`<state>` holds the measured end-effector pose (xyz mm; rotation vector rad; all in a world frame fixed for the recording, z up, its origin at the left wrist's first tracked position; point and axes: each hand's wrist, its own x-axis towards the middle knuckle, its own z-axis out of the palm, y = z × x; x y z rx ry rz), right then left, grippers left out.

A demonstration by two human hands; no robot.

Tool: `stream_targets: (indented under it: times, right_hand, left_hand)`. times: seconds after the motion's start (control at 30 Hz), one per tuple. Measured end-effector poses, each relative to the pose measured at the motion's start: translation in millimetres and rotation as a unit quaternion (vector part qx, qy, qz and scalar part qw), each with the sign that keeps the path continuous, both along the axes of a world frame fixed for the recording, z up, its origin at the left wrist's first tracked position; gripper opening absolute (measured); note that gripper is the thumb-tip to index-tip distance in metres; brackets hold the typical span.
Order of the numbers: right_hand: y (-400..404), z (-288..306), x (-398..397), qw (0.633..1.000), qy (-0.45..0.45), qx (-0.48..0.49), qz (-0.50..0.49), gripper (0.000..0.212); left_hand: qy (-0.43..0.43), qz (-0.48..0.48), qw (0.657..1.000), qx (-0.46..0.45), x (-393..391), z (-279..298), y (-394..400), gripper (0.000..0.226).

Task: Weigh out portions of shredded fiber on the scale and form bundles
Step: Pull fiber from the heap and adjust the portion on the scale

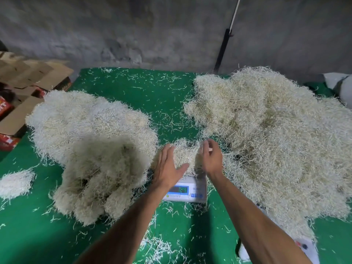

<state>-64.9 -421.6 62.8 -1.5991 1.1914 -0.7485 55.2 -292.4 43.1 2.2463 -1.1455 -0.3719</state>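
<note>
A small white digital scale point(187, 190) sits on the green cloth in the middle, its display lit. A portion of pale shredded fiber point(183, 153) lies heaped on its platform. My left hand point(166, 165) rests against the portion's left side with fingers straight and thumb spread under it. My right hand point(210, 156) is at the portion's right side, fingers curled and pinching fiber strands. A large loose fiber pile point(270, 134) spreads to the right. A heap of formed bundles point(91, 149) lies to the left.
The green cloth point(148, 96) is strewn with stray strands. A single small bundle point(15, 183) lies at the far left edge. Cardboard boxes point(24, 86) stand at the back left. A grey wall and a leaning pole point(222, 50) rise behind.
</note>
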Motion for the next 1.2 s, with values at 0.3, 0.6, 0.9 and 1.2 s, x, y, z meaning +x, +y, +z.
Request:
stream_targets:
  times: [0.3,0.6,0.9,1.2]
  right_hand:
    - [-61.5,9.8,1.4,0.965,0.003,0.159,0.209,0.030]
    - [-80.3,-8.1,-13.8,0.980,0.028,0.105,0.167,0.036]
    - [-79.8,-15.1,-16.0,0.970,0.124,0.008,0.210,0.040]
    - [-99.2,16.5,-10.1,0.974,-0.015,0.194,0.112,0.012]
  left_hand:
    - [-0.010,-0.103,0.993,0.057,14.6,-10.2,-68.0,0.058]
    - [0.106,-0.046,0.991,-0.060,11.2,-15.9,-67.5,0.055]
    - [0.073,-0.037,0.997,-0.005,3.1,-3.6,-71.9,0.055]
    - [-0.035,-0.051,0.998,-0.032,0.1,8.6,-88.3,0.048]
